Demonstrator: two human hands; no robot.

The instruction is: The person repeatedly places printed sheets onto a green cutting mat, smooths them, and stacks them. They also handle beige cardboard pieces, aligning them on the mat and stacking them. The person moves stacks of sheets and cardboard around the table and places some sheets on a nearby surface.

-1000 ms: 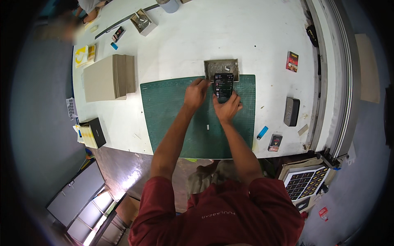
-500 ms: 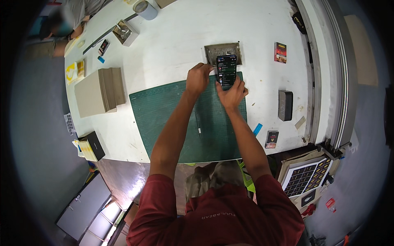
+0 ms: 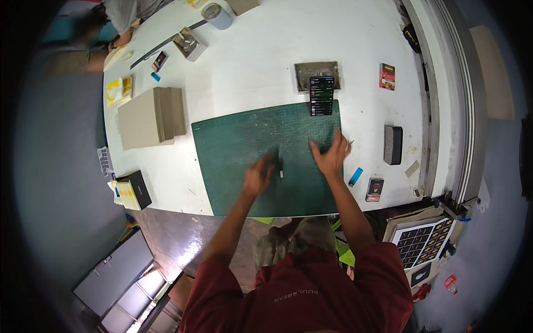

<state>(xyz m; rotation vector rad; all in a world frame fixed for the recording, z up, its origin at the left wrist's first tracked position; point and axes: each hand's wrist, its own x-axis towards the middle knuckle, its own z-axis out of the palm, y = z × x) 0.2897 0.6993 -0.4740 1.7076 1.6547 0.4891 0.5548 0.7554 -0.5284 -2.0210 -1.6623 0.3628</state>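
Observation:
A smartphone (image 3: pixel 321 96) with a lit dark screen leans on the front wall of a shallow open box (image 3: pixel 301 76), its lower end on the green cutting mat (image 3: pixel 239 161). My right hand (image 3: pixel 331 155) is open over the mat's right edge, fingers spread, below the phone and apart from it. My left hand (image 3: pixel 257 176) hovers over the mat's middle, somewhat blurred, its thumb and fingers apart. Just right of its fingertips lies a slim dark tool with a white end (image 3: pixel 281 173); I cannot make out its kind.
Stacked grey boards (image 3: pixel 145 117) lie left of the mat. A blue lighter (image 3: pixel 356 176), a small dark pack (image 3: pixel 375 189), a black oblong case (image 3: pixel 393 145) and a red pack (image 3: pixel 387 76) lie right. A metal rail (image 3: pixel 461 111) borders the table. Another person is at far left.
Both hands have let go of the phone and drawn back toward me. The phone now stands by itself against the box. My left hand has come down near the slim tool.

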